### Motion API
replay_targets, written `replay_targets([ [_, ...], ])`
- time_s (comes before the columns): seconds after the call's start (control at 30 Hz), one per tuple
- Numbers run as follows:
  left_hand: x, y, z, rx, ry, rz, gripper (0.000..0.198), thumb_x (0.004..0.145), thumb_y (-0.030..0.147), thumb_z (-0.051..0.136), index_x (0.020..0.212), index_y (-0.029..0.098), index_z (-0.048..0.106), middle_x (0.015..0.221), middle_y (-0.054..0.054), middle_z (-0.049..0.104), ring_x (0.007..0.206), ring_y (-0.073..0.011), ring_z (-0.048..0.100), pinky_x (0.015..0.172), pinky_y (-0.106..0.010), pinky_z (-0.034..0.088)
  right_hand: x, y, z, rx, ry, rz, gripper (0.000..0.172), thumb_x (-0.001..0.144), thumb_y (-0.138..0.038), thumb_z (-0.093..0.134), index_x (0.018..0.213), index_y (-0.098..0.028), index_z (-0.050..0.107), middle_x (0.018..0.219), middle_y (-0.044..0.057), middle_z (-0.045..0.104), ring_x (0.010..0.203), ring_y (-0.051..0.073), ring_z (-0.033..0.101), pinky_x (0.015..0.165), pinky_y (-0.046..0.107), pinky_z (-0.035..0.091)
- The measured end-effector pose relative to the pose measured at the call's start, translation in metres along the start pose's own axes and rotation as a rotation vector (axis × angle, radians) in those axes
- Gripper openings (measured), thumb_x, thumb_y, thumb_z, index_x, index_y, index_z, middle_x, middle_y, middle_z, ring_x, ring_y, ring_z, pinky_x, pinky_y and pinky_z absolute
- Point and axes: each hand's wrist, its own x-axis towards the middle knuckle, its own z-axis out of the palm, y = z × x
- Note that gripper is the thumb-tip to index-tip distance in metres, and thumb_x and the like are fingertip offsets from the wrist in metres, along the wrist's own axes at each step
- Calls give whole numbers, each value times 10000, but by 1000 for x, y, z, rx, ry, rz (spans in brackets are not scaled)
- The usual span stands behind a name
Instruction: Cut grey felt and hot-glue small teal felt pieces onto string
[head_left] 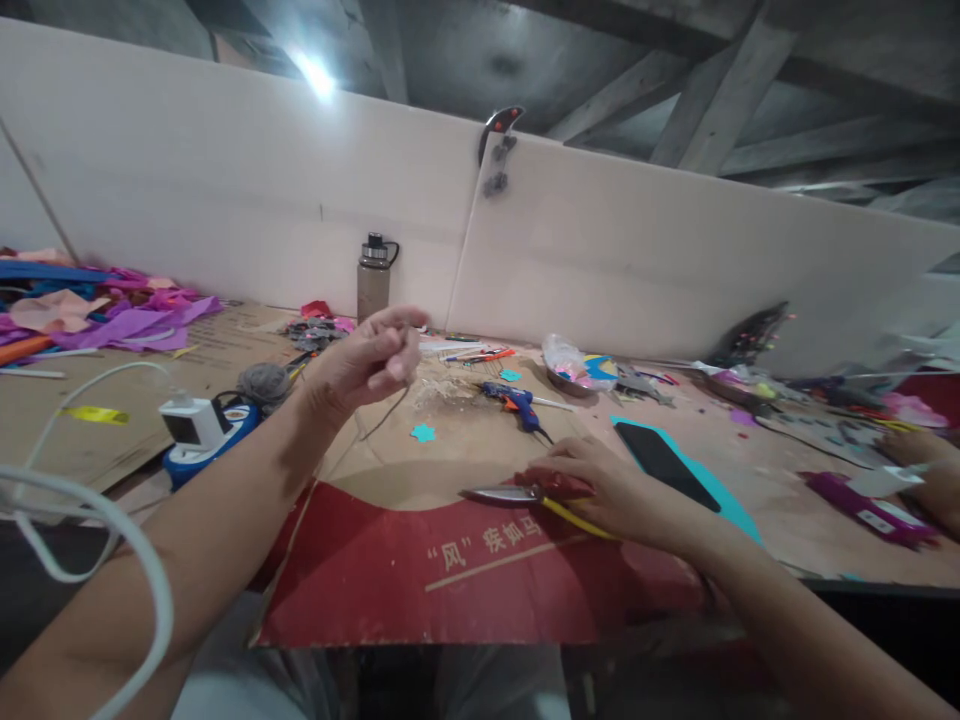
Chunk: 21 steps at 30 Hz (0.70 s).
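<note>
Head view: scissors [504, 494] beneath right grip [600, 482]

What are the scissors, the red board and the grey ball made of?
The scissors have blades that look like metal, grey and shiny; their bright yellow grip may be plastic. The red board seems to be matte printed cardboard, with pale lettering and worn edges. The grey ball is probably matte yarn, since it looks fuzzy and wound.

From my head, the one camera looks forward and down, close behind my bare left hand [367, 362] and right hand [592, 485], across the flat pinkish-tan surface [795, 480] to tall white panels [660, 250].
</note>
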Motion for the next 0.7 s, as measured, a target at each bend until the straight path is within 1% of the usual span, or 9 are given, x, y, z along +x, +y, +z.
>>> replay_targets([
  [0.07,2,-10,6,71,29,-96,405,693,317,754,1067,194,659,502,49,551,316,-21,323,308,-157,170,10,-1,2,-52,0,-21,392,815,-190,546,1181,-292,641,1178,88,595,1069,221,546,926,360,443],
  [0.13,4,-19,8,127,76,-190,491,714,298,740,1170,172,608,541,34,588,338,-23,360,322,-152,187,22,-1,5,-52,-39,-35,395,803,-130,515,1135,-278,669,1136,84,606,1011,202,567,909,344,449],
  [0.27,5,-30,6,168,122,-233,560,747,319,714,1257,153,555,568,27,598,365,-22,370,343,-147,228,32,5,2,24,-171,-65,401,732,-68,533,1050,-236,712,1018,66,642,922,179,598,853,300,471],
  [0.33,5,-32,5,165,135,-245,567,757,315,706,1277,157,542,583,24,604,373,-20,377,348,-144,235,33,2,-3,70,-151,-60,332,748,-111,556,1003,-241,725,1051,61,651,966,188,598,889,320,461],
  [0.4,5,-35,6,155,122,-264,591,766,311,700,1309,169,514,595,21,616,372,-21,387,349,-145,238,36,-8,-7,134,36,-16,247,807,-197,549,973,-250,724,1091,55,655,999,197,592,918,356,443],
  [0.47,5,-38,8,146,109,-271,646,766,311,703,1352,178,465,608,17,633,369,-27,407,349,-149,246,45,-24,-6,254,320,57,227,852,-275,526,991,-254,705,1085,51,660,979,196,588,887,368,444],
  [0.53,5,-43,10,141,117,-258,718,756,317,714,1390,171,409,620,11,650,367,-34,433,351,-153,257,60,-43,1,502,542,74,212,846,-321,546,981,-241,688,1021,45,672,907,177,589,809,334,458],
  [0.63,5,-47,11,135,155,-232,815,734,331,736,1422,144,341,624,9,660,357,-38,448,352,-157,262,91,-65,14,909,672,103,232,808,-347,595,993,-228,671,923,26,668,749,135,554,680,282,443],
  [0.7,6,-48,11,121,169,-227,852,715,346,752,1423,130,330,612,13,655,356,-39,449,354,-157,260,109,-73,21,1139,651,70,239,773,-361,634,963,-223,674,840,10,649,679,112,508,624,257,410],
])
